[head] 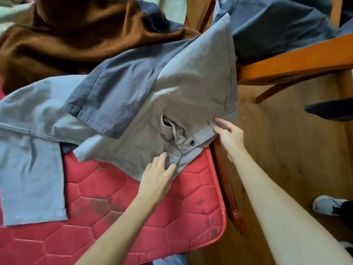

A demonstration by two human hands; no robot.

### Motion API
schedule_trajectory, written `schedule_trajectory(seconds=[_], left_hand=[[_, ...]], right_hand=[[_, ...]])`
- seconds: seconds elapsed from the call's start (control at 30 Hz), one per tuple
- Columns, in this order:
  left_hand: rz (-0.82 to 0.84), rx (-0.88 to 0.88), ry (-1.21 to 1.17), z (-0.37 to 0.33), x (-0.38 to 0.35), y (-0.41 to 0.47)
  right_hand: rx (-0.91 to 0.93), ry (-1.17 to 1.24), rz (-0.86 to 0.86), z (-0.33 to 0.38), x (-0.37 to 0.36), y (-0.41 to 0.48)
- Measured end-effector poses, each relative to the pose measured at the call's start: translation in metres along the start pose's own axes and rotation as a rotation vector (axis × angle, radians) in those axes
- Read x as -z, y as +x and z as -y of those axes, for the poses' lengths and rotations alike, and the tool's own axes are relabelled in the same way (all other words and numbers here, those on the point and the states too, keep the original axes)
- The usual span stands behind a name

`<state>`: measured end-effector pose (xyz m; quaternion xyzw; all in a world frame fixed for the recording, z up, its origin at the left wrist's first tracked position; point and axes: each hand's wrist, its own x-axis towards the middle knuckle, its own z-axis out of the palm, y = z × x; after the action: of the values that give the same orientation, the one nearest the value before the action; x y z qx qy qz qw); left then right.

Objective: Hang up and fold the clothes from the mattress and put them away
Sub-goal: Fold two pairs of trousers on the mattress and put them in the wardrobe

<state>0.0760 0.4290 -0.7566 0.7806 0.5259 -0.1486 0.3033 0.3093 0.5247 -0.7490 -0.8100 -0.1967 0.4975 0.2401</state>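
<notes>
Task judged at an early stage. Grey trousers (191, 88) lie unfolded at centre frame on the red mattress (133, 207). The left hand (158, 175) and right hand (230, 134), set apart, each pinch the waistband. A blue garment (32, 169) at left lies loose. Nothing visibly hung or stored.

- My head camera is the one view; it looks forward and steeply down from above the near corner of the red mattress (133, 217).
- It sits close: my forearms enter from the bottom edge, my left hand (158, 176) and right hand (230, 135) meeting the grey trousers (191, 88) mid-frame.
- The wide lens takes in the wooden floor (286, 150) on my right.
</notes>
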Motion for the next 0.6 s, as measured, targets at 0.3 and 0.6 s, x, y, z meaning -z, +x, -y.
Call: schedule_trajectory(seconds=[0.3,0.6], left_hand=[[0.019,0.196,-0.019,-0.007,0.050,-0.026],[-0.138,0.289,-0.073,0.039,0.147,-0.113]], right_hand=[[-0.010,-0.053,0.087,0.023,0.025,-0.059],[0.315,-0.630,0.178,0.048,0.064,-0.170]])
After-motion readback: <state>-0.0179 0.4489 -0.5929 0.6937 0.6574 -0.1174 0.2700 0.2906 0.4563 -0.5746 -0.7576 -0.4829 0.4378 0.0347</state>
